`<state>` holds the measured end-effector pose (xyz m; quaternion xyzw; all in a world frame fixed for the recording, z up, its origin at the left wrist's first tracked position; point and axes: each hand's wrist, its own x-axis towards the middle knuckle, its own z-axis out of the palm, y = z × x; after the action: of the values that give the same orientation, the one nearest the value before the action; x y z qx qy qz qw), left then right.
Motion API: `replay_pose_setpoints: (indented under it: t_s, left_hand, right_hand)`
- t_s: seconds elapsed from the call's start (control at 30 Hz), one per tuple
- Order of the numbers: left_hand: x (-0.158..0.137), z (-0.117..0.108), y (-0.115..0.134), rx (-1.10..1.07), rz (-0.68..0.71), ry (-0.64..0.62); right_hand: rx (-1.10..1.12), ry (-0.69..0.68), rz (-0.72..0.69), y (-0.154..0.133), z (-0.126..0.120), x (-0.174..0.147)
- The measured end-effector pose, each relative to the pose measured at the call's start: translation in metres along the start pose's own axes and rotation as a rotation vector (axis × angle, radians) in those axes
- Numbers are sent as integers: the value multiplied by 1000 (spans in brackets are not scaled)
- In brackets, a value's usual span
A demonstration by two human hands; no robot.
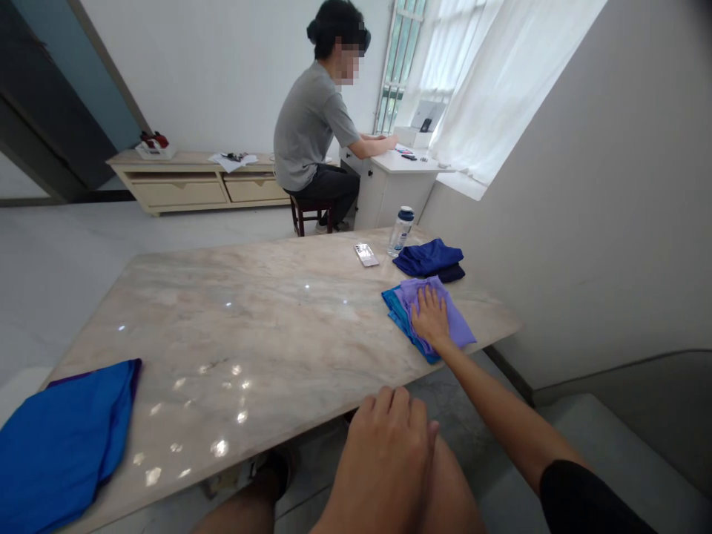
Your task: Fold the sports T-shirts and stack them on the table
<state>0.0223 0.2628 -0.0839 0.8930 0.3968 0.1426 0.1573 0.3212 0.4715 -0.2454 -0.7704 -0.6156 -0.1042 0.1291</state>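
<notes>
My right hand (430,314) lies flat, fingers spread, on a folded light-purple cloth (455,326) at the right end of the marble table. Under the purple one, a folded teal-blue cloth (396,302) sticks out on the left side. Close to the table's front edge, my left hand (388,445) rests over my bent knee, back upward and holding no visible object; its fingertips are partly hidden. Just beyond the purple cloth sits a crumpled dark-blue cloth (428,256).
On the marble table (250,311) are a clear bottle (400,233) with a blue lid, a phone-like flat object (366,255), and a folded bright-blue cloth (67,445) at left. Another person (317,126) sits at a white desk (394,178). A wall borders the right side.
</notes>
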Motion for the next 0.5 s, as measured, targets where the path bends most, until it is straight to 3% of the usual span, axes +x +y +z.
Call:
replay_pose_setpoints:
  t_s: [0.07, 0.17, 0.23, 0.37, 0.5]
  left_hand:
    - [4, 8, 2, 5, 9, -36]
    - [11, 18, 4, -28, 3, -169]
    - [14, 24, 5, -63, 28, -224]
    - [16, 30, 10, -85, 67, -218]
    - [22, 29, 27, -88, 197, -324]
  right_hand:
    - [-8, -71, 8, 0, 18, -12]
    - [-20, -88, -2, 4, 27, -17]
    - [-32, -89, -3, 5, 25, -15]
    - [-15, -118, 17, 1, 17, -8]
    - [121, -227, 99, -19, 3, -9]
